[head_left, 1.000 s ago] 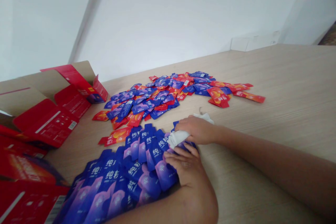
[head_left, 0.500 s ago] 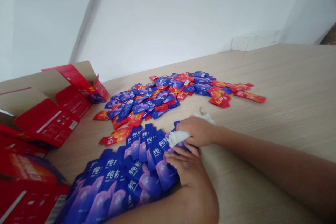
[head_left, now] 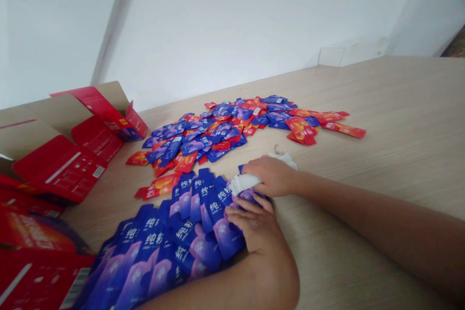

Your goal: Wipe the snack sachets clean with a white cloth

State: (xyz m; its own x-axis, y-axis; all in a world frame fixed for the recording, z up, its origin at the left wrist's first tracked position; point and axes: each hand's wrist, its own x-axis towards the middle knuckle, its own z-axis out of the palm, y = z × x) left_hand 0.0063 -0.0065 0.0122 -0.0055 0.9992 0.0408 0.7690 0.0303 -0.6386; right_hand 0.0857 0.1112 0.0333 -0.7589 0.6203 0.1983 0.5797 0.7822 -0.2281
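Curled over white cloth (head_left: 242,183), our right hand (head_left: 272,175) holds it against overlapping blue pouches (head_left: 203,244) (printed faces up) on the table (head_left: 381,155); our left hand (head_left: 257,227), fingers spread, lies on them nearer us. Beyond, we note a red-and-blue packet heap (head_left: 218,131); red cartons (head_left: 67,167) at left.

- Widest open room: right side of wood-grain table (head_left: 399,150), beyond right hand (head_left: 271,174) and its forearm.
- Narrow bare strip between mixed sachet pile (head_left: 218,131) and right hand.
- Left side blocked: open red cartons (head_left: 69,174), flaps raised.
- Near side: overlapping blue-purple sachets (head_left: 141,256); left hand (head_left: 256,225) and forearm bar access from right.
- White wall (head_left: 236,24) bounds far edge.
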